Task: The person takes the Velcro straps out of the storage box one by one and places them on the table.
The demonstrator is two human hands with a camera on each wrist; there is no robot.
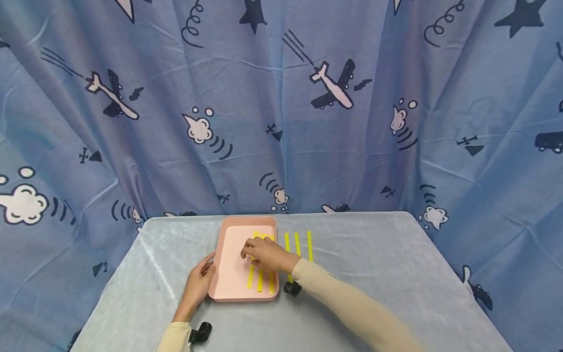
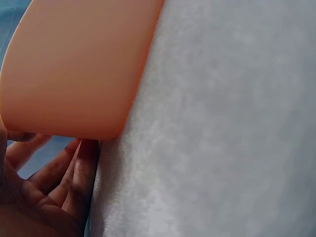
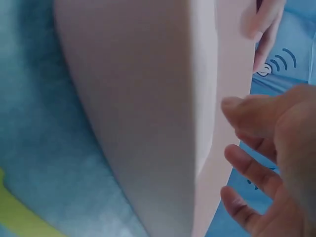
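Head view, left to right: left hand (image 1: 200, 281) at the tray's left edge, thumb and fingers touching that side, wrist toward the near edge of the table (image 1: 396, 254). Can't tell whether it pinches the rim or just rests against it. Black wrist device (image 1: 200, 333) below it, at the cuff of a cream sleeve (image 1: 175, 337). Next, pink tray (image 1: 233, 288), flat on the grey-covered table, left of centre, long sides running away from the person. Yellow strips (image 1: 260, 281) lie in the tray's right half, roughly lengthwise; three near ends show below the right hand, far ends above it, middles partly covered. Right hand (image 1: 267, 255) is over these strips, palm down, fingers bent and spread, reaching in across the tray's right wall. Right of the tray, three more strips (image 1: 310, 246) on the table, side by side, spaced apart; the leftmost runs partly under the right wrist. Second black device (image 1: 292, 288) hangs under that wrist. Blue curtain (image 1: 246, 161) with plane and star prints behind everything.

Left wrist view: fingers fairly straight, tips partly hidden by the tray.

Right wrist view: thumb and fingertips apart, nothing seen between them; yellow strip at lower left, outside the tray.
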